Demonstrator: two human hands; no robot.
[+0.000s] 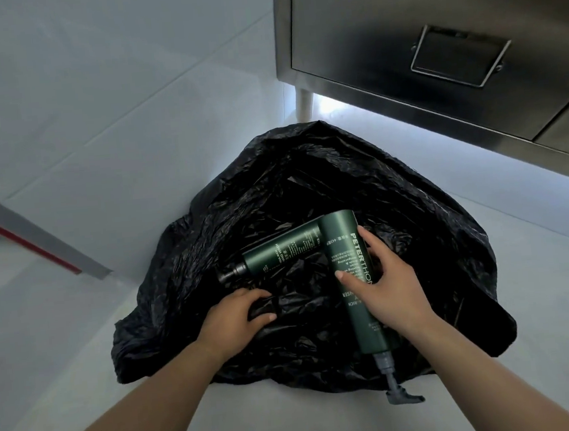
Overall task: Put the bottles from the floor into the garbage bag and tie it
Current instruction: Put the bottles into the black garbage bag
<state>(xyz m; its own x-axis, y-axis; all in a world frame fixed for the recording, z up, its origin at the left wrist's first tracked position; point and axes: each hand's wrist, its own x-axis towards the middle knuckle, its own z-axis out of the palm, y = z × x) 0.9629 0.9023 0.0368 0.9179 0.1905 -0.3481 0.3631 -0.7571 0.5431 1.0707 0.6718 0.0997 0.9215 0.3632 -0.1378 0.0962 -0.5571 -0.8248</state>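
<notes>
Two dark green pump bottles, one black garbage bag (pixel 308 185), head view only.

- Garbage bag lies crumpled and open-mouthed on pale floor (pixel 99 162), filling frame centre.
- Lying bottle (pixel 279 253) rests on its side inside the bag's mouth, pump end toward 8 o'clock, base toward 2 o'clock. "HAND WASH" readable on its label.
- Held bottle (pixel 342 244) crosses over the lying bottle's base end, its flat base toward 12 o'clock, grey pump head (pixel 394 388) at 6 o'clock. Pump head sticks out past the bag's near edge, over bare floor. Upper body sits over the bag's opening.
- Right hand (pixel 386 289) grasps the held bottle at mid-body: thumb on the left flank, fingers wrapped over the right.
- Left hand (pixel 237 317), at 7 o'clock of the bag's mouth, clutches a fold of black plastic at the near rim, fingers curled into it.
- Both forearms enter bare from 6 o'clock.
- Stainless cabinet (pixel 432 30) at 1 to 2 o'clock, with recessed handle (pixel 458 54) on its front; one pale leg (pixel 304 105) shows just behind the bag at 12 o'clock.
- Grey strip with red edge (pixel 30 237) runs diagonally at 9 o'clock, well apart from the bag.
</notes>
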